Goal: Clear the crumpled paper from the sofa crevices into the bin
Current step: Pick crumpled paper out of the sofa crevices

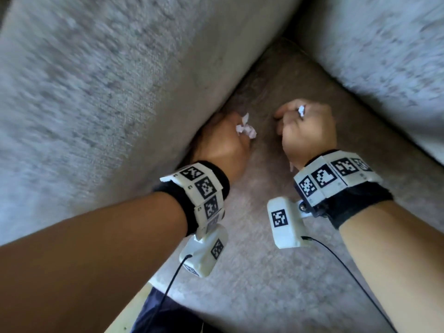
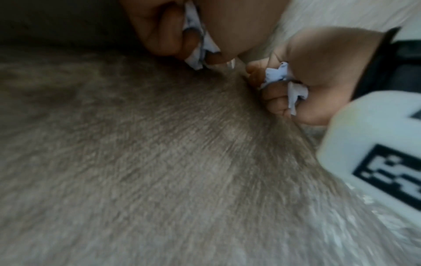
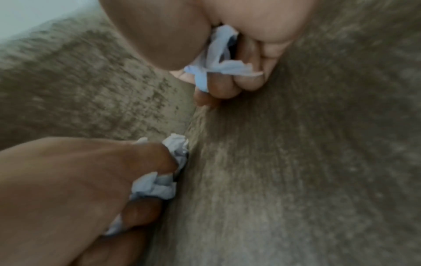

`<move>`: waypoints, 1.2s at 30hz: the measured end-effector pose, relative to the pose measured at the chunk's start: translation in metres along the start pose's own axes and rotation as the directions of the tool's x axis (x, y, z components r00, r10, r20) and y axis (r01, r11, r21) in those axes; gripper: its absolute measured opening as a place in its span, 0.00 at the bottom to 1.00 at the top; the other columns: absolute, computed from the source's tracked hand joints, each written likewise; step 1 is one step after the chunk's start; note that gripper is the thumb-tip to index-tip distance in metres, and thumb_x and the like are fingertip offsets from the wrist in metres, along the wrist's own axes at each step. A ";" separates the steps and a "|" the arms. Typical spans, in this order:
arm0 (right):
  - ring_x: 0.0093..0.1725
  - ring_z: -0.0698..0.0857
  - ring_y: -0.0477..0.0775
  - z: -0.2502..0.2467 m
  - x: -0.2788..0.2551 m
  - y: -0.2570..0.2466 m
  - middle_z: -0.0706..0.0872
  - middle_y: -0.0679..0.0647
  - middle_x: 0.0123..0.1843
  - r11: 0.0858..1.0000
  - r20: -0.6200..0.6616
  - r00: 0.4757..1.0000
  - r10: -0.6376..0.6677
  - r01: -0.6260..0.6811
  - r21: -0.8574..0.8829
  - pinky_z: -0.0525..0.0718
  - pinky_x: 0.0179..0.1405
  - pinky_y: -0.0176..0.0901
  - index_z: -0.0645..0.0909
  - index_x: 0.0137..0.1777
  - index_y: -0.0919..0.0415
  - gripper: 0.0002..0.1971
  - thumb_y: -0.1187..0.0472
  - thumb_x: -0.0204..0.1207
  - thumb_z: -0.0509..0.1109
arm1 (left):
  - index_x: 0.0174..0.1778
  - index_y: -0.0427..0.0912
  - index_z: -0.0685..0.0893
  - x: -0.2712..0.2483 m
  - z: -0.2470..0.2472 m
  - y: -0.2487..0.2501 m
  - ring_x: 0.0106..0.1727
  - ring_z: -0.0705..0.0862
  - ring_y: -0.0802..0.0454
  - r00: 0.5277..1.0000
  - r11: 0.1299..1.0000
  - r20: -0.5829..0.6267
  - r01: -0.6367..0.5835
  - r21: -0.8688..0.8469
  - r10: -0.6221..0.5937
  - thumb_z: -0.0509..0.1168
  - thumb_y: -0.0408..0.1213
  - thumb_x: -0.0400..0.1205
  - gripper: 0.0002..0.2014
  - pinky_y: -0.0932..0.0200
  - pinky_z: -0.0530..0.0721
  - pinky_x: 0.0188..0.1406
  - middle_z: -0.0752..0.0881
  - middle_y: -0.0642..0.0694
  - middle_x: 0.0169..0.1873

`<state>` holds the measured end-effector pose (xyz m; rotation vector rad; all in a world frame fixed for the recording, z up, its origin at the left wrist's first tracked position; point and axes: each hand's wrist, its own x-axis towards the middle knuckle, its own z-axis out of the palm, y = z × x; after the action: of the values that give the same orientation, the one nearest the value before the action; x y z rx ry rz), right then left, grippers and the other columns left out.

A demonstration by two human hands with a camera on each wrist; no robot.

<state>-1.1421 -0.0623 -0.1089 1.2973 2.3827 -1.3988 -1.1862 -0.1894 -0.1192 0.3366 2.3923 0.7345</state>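
You are holding paper in both hands at the corner of the sofa (image 1: 96, 92), so the picking-out part looks well under way while the binning part is not yet done: no bin is showing in any view. Your left hand (image 1: 223, 143) is sitting right against the crevice (image 1: 206, 126) between the seat cushion (image 1: 252, 272) and the back cushion, its fingers (image 3: 145, 154) curling round a crumpled paper wad (image 1: 245, 129). Your right hand (image 1: 307, 131) is hovering over the seat just beside it, its fingers (image 3: 250, 75) closing into a fist on a second paper scrap (image 1: 301, 110).

I am judging that both loads are ready to carry off; whether more paper is lying deeper in the gaps, I cannot tell.

The head view is showing only small white tips poking out of each fist. The right wrist view is revealing more: paper bulging between several of your left fingers right at the seam line, and a twisted strip trailing out of your right fist. The left wrist view is showing the underside of your right fist, with paper squeezing out between the knuckles.
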 end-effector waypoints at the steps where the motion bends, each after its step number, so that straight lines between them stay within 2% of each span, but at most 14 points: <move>1: 0.44 0.88 0.64 0.003 -0.001 -0.003 0.89 0.59 0.37 1.000 0.008 1.000 0.008 -0.008 0.007 0.86 0.49 0.54 0.88 0.40 0.56 0.18 0.58 0.65 0.55 | 0.45 0.44 0.85 -0.005 -0.002 0.000 0.60 0.86 0.48 1.000 0.999 0.007 0.011 0.036 -0.011 0.57 0.49 0.80 0.15 0.58 0.80 0.56 0.89 0.49 0.59; 5: 0.40 0.87 0.63 0.010 -0.009 -0.014 0.84 0.54 0.30 1.000 0.026 1.000 0.016 -0.017 0.008 0.86 0.43 0.53 0.83 0.32 0.54 0.12 0.58 0.65 0.57 | 0.36 0.45 0.71 -0.026 -0.009 -0.002 0.53 0.83 0.37 0.992 0.990 0.002 0.126 0.056 -0.126 0.63 0.49 0.84 0.15 0.55 0.75 0.45 0.87 0.40 0.48; 10: 0.37 0.86 0.58 0.006 -0.025 -0.021 0.86 0.51 0.29 1.000 0.033 0.999 0.007 -0.007 -0.017 0.82 0.38 0.44 0.83 0.30 0.55 0.12 0.64 0.72 0.62 | 0.31 0.44 0.71 -0.045 -0.028 0.007 0.42 0.77 0.36 0.973 0.973 0.015 0.230 -0.018 -0.230 0.63 0.53 0.82 0.20 0.57 0.68 0.39 0.76 0.46 0.30; 11: 0.37 0.86 0.57 0.004 -0.030 -0.024 0.86 0.51 0.29 1.000 0.038 0.999 -0.007 0.008 -0.025 0.82 0.38 0.44 0.83 0.30 0.55 0.12 0.64 0.72 0.62 | 0.30 0.43 0.71 -0.049 -0.033 0.010 0.42 0.76 0.36 0.971 0.971 0.014 0.238 -0.027 -0.238 0.63 0.53 0.82 0.21 0.57 0.68 0.39 0.74 0.43 0.28; 13: 0.38 0.85 0.58 -0.003 -0.040 -0.028 0.86 0.53 0.30 0.998 0.040 0.998 -0.042 0.044 -0.034 0.82 0.39 0.47 0.84 0.30 0.57 0.12 0.64 0.72 0.63 | 0.27 0.43 0.68 -0.059 -0.041 0.014 0.45 0.78 0.29 0.974 0.972 -0.011 0.225 -0.065 -0.226 0.64 0.53 0.80 0.22 0.57 0.68 0.38 0.75 0.34 0.31; 16: 0.40 0.84 0.62 -0.017 -0.058 -0.032 0.87 0.59 0.33 0.994 0.030 0.996 -0.088 0.090 -0.065 0.82 0.44 0.53 0.86 0.36 0.65 0.12 0.63 0.73 0.62 | 0.25 0.44 0.66 -0.078 -0.048 0.017 0.50 0.77 0.26 0.978 0.976 -0.053 0.196 -0.096 -0.202 0.65 0.53 0.79 0.23 0.56 0.68 0.38 0.79 0.34 0.37; 18: 0.41 0.83 0.65 -0.027 -0.072 -0.029 0.87 0.61 0.34 0.992 0.018 0.995 -0.098 0.099 -0.081 0.82 0.44 0.53 0.85 0.37 0.66 0.13 0.61 0.74 0.62 | 0.29 0.46 0.70 -0.092 -0.050 0.021 0.44 0.76 0.30 0.980 0.979 -0.040 0.190 -0.077 -0.193 0.65 0.53 0.79 0.19 0.56 0.70 0.40 0.77 0.37 0.31; 22: 0.39 0.82 0.69 -0.039 -0.105 -0.009 0.85 0.65 0.32 0.993 -0.048 0.994 -0.103 0.100 -0.068 0.82 0.42 0.58 0.82 0.35 0.70 0.15 0.59 0.72 0.61 | 0.42 0.50 0.77 -0.119 -0.042 0.025 0.46 0.81 0.38 0.993 0.990 0.011 0.121 -0.074 -0.120 0.65 0.50 0.77 0.08 0.53 0.78 0.44 0.86 0.45 0.39; 24: 0.37 0.82 0.68 -0.043 -0.121 0.000 0.85 0.66 0.32 0.995 -0.071 0.993 -0.094 0.091 -0.052 0.81 0.39 0.57 0.82 0.35 0.70 0.16 0.58 0.71 0.60 | 0.41 0.54 0.79 -0.130 -0.039 0.026 0.46 0.83 0.39 0.995 0.993 0.042 0.089 -0.075 -0.086 0.64 0.49 0.76 0.05 0.53 0.82 0.44 0.87 0.46 0.39; 27: 0.36 0.83 0.68 -0.040 -0.152 0.004 0.86 0.68 0.33 0.995 -0.103 0.990 -0.098 0.096 -0.018 0.81 0.34 0.58 0.82 0.35 0.73 0.17 0.58 0.70 0.59 | 0.36 0.52 0.82 -0.149 -0.046 0.027 0.42 0.84 0.41 0.996 0.996 0.084 0.039 -0.079 -0.032 0.62 0.48 0.77 0.07 0.56 0.81 0.39 0.85 0.46 0.35; 30: 0.35 0.83 0.68 -0.033 -0.180 -0.023 0.84 0.68 0.32 0.981 -0.086 0.978 -0.193 0.190 -0.043 0.80 0.31 0.58 0.82 0.35 0.72 0.18 0.56 0.71 0.59 | 0.34 0.50 0.82 -0.166 -0.081 0.030 0.39 0.82 0.42 0.999 0.992 0.033 -0.008 -0.123 0.012 0.62 0.46 0.77 0.08 0.55 0.81 0.37 0.84 0.47 0.32; 32: 0.33 0.80 0.68 -0.031 -0.192 -0.062 0.83 0.66 0.29 0.963 -0.058 0.962 -0.267 0.264 -0.052 0.79 0.31 0.58 0.80 0.33 0.70 0.18 0.55 0.70 0.58 | 0.27 0.54 0.79 -0.175 -0.115 0.030 0.33 0.78 0.46 1.000 0.986 -0.025 -0.022 -0.166 0.018 0.62 0.45 0.78 0.12 0.57 0.77 0.30 0.79 0.50 0.26; 34: 0.31 0.75 0.68 -0.027 -0.200 -0.111 0.76 0.62 0.24 0.934 -0.045 0.933 -0.357 0.355 -0.046 0.73 0.28 0.56 0.75 0.27 0.67 0.16 0.56 0.69 0.59 | 0.24 0.53 0.76 -0.183 -0.156 0.028 0.29 0.73 0.47 0.995 0.976 -0.101 -0.037 -0.215 0.016 0.62 0.45 0.77 0.14 0.57 0.68 0.25 0.74 0.50 0.23; 36: 0.29 0.68 0.63 -0.018 -0.209 -0.163 0.67 0.58 0.21 0.896 -0.024 0.897 -0.441 0.439 -0.069 0.65 0.28 0.50 0.68 0.25 0.66 0.16 0.56 0.69 0.59 | 0.29 0.46 0.78 -0.192 -0.200 0.023 0.32 0.77 0.44 0.979 0.960 -0.201 -0.075 -0.270 0.020 0.61 0.47 0.73 0.11 0.55 0.69 0.26 0.79 0.49 0.26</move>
<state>-1.1184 -0.2143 0.1071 0.8003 2.8469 -1.3848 -1.1582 -0.3312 0.1182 0.2139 2.4256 1.1571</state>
